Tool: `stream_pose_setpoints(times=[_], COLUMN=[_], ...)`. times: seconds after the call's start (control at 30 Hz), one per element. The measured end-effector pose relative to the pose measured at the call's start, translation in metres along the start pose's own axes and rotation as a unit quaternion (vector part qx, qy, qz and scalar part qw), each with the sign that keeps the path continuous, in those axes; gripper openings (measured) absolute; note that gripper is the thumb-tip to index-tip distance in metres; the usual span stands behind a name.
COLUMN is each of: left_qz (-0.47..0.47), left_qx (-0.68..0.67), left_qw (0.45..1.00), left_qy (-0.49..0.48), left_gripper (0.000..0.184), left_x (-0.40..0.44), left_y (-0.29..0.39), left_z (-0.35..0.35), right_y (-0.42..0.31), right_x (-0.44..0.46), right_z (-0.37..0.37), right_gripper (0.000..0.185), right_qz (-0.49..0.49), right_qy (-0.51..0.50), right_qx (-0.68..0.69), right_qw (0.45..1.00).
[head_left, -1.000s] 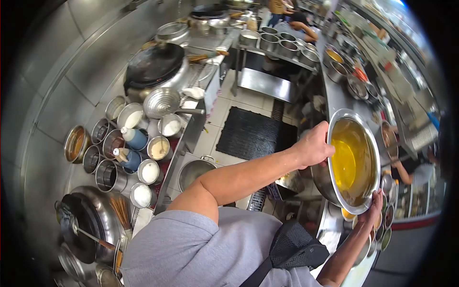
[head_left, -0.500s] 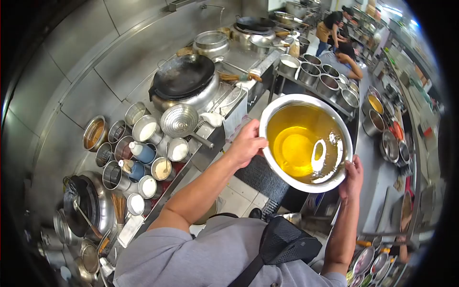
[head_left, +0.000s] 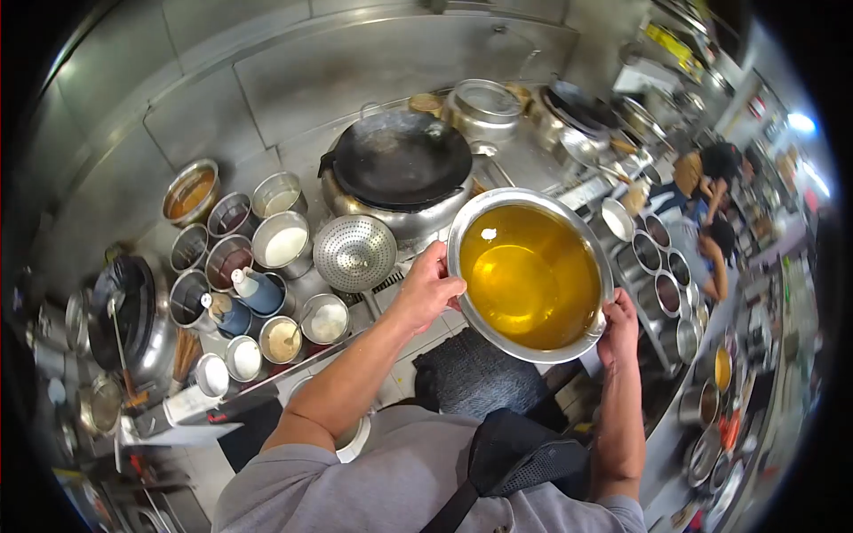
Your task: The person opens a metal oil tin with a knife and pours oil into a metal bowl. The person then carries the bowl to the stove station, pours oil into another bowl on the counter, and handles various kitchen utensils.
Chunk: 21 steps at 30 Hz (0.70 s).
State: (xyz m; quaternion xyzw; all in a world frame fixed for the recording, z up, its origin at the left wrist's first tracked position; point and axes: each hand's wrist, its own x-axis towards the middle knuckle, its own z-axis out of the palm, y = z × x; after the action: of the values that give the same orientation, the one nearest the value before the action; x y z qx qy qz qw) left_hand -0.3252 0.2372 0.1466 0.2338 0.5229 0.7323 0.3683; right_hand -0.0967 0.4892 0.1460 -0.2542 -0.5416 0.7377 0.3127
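Between my hands I carry a wide metal bowl (head_left: pixel 530 277) of clear yellow oil (head_left: pixel 520 286), held above the floor in front of my chest. My left hand (head_left: pixel 428 289) grips the bowl's left rim, thumb on the near side. On the right rim, my right hand (head_left: pixel 619 327) is closed too, its fingers partly hidden by the bowl. Just beyond the bowl, a black wok (head_left: pixel 404 160) sits on a round steel burner. A perforated strainer (head_left: pixel 355 252) lies left of my left hand.
Several metal pots of seasonings, including white powder (head_left: pixel 286 246), and two squeeze bottles (head_left: pixel 258 289) crowd the left counter. A second wok (head_left: pixel 124 302) stands farther left. Co-workers (head_left: pixel 711 213) are at the right, behind a rack of steel pots (head_left: pixel 659 233). A dark mat (head_left: pixel 480 373) lies below.
My view has turned left, and the wok and stove now lie nearer the middle. The bowl has shifted toward the wok, still in both hands, and the oil's surface has moved.
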Motion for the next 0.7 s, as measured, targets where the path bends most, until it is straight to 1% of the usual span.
stream_pose_setpoints(times=[0.07,0.13,0.2,0.27,0.3,0.33,0.4,0.43,0.47,0.53,0.6,0.63,0.67,0.7], left_qz=[0.006,0.006,0.018,0.012,0.02,0.032,0.066,0.071,0.072,0.091,0.111,0.11,0.109,0.113], left_qx=[0.002,0.04,0.03,0.003,-0.017,-0.013,-0.01,-0.008,-0.008,0.008,-0.005,0.0,-0.012,-0.017], left_qw=[0.999,0.997,0.996,0.99,0.987,0.983,0.979,0.974,0.967,0.953,0.941,0.93,0.925,0.919], left_qy=[0.034,0.059,0.086,0.138,0.157,0.178,0.195,0.217,0.244,0.288,0.319,0.349,0.363,0.378], left_gripper=[0.03,0.031,0.031,0.03,0.029,0.029,0.026,0.026,0.024,0.023,0.022,0.024,0.024,0.024], left_x=[0.021,0.053,0.076,0.099,0.11,0.121,0.139,0.142,0.147,0.162,0.168,0.171,0.172,0.173], left_y=[0.002,0.01,0.016,0.024,0.028,0.033,0.031,0.03,0.033,0.052,0.06,0.066,0.08,0.085], left_z=[-0.017,-0.035,-0.047,-0.058,-0.061,-0.065,-0.083,-0.088,-0.091,-0.107,-0.121,-0.13,-0.133,-0.151], right_y=[0.007,0.011,0.012,0.012,0.009,0.008,0.016,0.027,0.019,0.03,0.023,0.018,0.023,0.034], right_x=[0.043,0.092,0.135,0.177,0.197,0.215,0.257,0.286,0.294,0.346,0.367,0.379,0.395,0.412], right_z=[0.018,0.035,0.053,0.072,0.082,0.096,0.11,0.112,0.135,0.156,0.195,0.213,0.229,0.247], right_gripper=[0.01,0.01,0.009,0.008,0.006,0.006,0.007,0.008,0.007,0.008,0.007,0.008,0.008,0.008], right_qz=[0.018,0.021,0.027,0.04,0.043,0.039,0.074,0.062,0.071,0.087,0.103,0.111,0.115,0.112], right_qy=[-0.027,-0.038,-0.064,-0.107,-0.14,-0.119,-0.151,-0.216,-0.204,-0.282,-0.325,-0.351,-0.361,-0.396], right_qx=[0.014,0.032,0.021,0.03,0.036,0.018,0.024,0.033,0.033,0.049,0.046,0.034,0.033,0.05], right_qw=[0.999,0.999,0.997,0.993,0.989,0.992,0.986,0.974,0.976,0.954,0.939,0.929,0.925,0.91])
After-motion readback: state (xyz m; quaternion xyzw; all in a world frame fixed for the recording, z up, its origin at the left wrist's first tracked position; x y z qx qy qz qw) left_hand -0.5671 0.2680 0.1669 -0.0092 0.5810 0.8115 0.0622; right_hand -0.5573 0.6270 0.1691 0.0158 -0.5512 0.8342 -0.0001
